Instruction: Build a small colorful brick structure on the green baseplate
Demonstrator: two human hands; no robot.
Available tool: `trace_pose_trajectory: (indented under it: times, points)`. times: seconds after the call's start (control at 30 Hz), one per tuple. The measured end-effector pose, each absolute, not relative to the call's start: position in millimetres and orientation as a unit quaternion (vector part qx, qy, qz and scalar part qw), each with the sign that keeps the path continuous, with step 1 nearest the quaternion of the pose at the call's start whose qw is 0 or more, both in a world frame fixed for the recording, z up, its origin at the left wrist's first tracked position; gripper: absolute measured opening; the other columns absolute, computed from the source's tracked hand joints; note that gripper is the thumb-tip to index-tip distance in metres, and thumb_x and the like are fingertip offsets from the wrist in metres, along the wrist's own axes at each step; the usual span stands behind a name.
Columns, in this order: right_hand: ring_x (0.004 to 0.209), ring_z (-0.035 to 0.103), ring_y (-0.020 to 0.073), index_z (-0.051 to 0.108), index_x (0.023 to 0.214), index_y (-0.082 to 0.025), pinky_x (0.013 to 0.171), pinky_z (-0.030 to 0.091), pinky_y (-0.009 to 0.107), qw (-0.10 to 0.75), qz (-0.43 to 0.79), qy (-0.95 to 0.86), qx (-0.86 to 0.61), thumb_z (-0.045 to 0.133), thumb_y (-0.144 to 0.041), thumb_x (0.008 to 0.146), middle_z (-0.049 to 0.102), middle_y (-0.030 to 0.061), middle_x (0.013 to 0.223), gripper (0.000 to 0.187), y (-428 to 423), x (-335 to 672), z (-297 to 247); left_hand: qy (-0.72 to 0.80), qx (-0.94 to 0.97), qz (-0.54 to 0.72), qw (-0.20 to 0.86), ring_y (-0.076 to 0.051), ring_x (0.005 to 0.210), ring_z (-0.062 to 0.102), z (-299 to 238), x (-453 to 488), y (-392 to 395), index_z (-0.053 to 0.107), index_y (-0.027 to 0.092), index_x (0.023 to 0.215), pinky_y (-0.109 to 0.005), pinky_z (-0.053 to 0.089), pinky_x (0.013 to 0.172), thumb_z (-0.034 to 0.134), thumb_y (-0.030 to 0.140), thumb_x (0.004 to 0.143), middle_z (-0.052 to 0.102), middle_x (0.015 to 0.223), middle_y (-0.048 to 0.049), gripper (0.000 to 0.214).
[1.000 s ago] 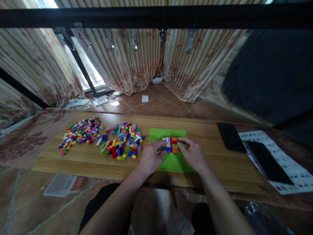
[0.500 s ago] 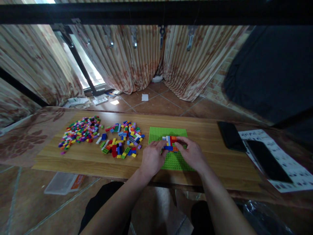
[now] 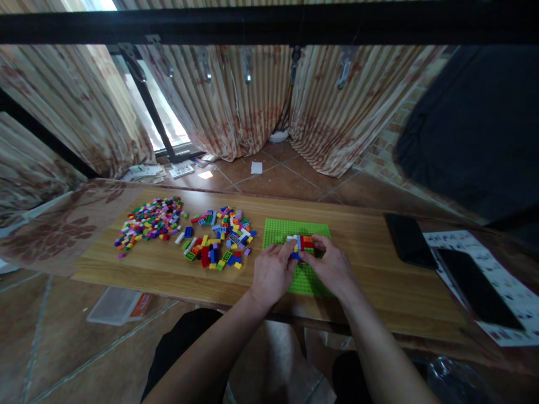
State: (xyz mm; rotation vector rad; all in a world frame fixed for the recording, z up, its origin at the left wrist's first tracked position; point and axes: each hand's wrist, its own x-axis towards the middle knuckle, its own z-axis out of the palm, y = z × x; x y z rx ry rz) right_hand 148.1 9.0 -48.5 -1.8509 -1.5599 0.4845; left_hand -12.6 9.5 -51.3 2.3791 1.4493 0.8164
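A small block of stacked bricks, red, blue, white and orange, stands on a green baseplate lying on the wooden table. My left hand pinches the block's left side with curled fingers. Curled round the right side of the block is my right hand. Both hands rest over the near half of the baseplate and hide it. The lower part of the block is covered by my fingers.
Left of the baseplate lie two heaps of loose bricks, a larger-brick pile and a small-brick pile. Two dark phones lie at the right, one on a printed sheet. A plastic box sits on the floor.
My hands have closed in tighter on the brick block, fingertips almost meeting over it. The view has shifted a little to the left; the block stays on the baseplate.
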Motion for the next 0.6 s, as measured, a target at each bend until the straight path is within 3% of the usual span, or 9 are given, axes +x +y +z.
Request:
trace_pose_trajectory:
  times: [0.3, 0.6]
  points:
    - [0.083, 0.068, 0.0256, 0.063, 0.113, -0.019, 0.074, 0.052, 0.041, 0.343, 0.163, -0.591, -0.712, 0.073, -0.038, 0.067, 0.072, 0.0098, 0.092, 0.051, 15.4, 148.8, -55.2, 0.497, 0.815, 0.277, 0.107, -0.022, 0.091, 0.063, -56.2, -11.6, 7.3, 0.050, 0.022, 0.131, -0.036, 0.050, 0.086, 0.056, 0.023, 0.088, 0.071, 0.100, -0.0051, 0.043]
    - [0.092, 0.068, 0.0293, 0.061, 0.118, -0.016, 0.081, 0.051, 0.046, 0.343, 0.226, -0.558, -0.721, 0.076, -0.039, 0.064, 0.072, 0.0144, 0.101, 0.061, 17.2, 152.7, -55.3, 0.489, 0.778, 0.342, 0.195, -0.021, 0.113, 0.057, -53.4, -14.9, 3.3, 0.045, 0.021, 0.132, -0.036, 0.048, 0.098, 0.056, 0.012, 0.082, 0.059, 0.125, -0.0075, 0.052]
